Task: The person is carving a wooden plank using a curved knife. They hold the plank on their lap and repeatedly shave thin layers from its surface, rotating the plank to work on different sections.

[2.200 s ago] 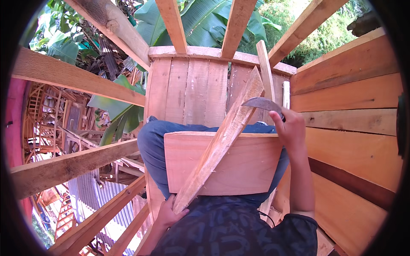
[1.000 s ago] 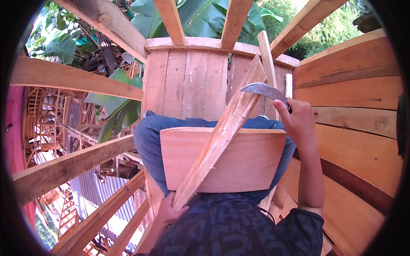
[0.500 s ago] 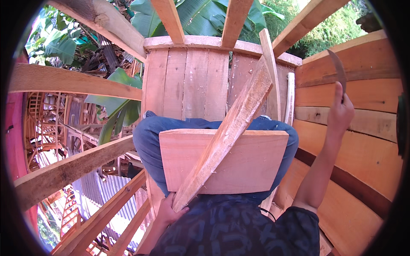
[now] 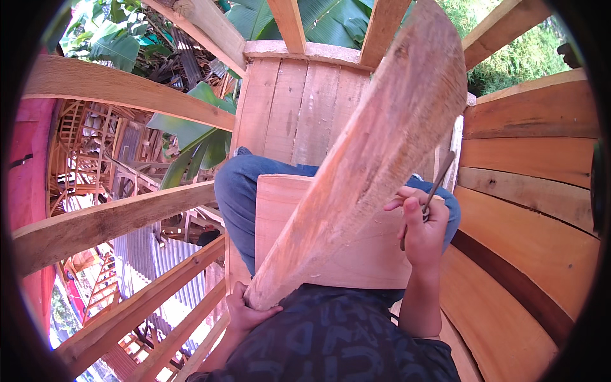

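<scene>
My left hand [image 4: 246,310] is closed round the lower end of a long rough piece of wood [image 4: 363,153]. The piece slants up to the right across my lap, and its broad far end rises toward the view. Under it, a flat pale board [image 4: 280,197] lies across my thighs. My right hand [image 4: 425,223] grips a knife [image 4: 440,181] with a curved dark blade, just right of the wood. The blade points up and is seen nearly edge-on; index finger and thumb reach toward the wood, and I cannot tell whether they touch it.
I sit cross-legged on a plank floor [image 4: 305,108]. Orange plank walling [image 4: 528,159] rises close on the right. Open wooden beams [image 4: 121,210] stand on the left, with corrugated metal sheets [image 4: 146,254] below. Banana leaves [image 4: 331,25] hang beyond the far edge.
My right hand has come down and left with the knife, from raised at the right to beside the wood. The wood's far end has lifted toward the view; my left hand still grips its lower end.
</scene>
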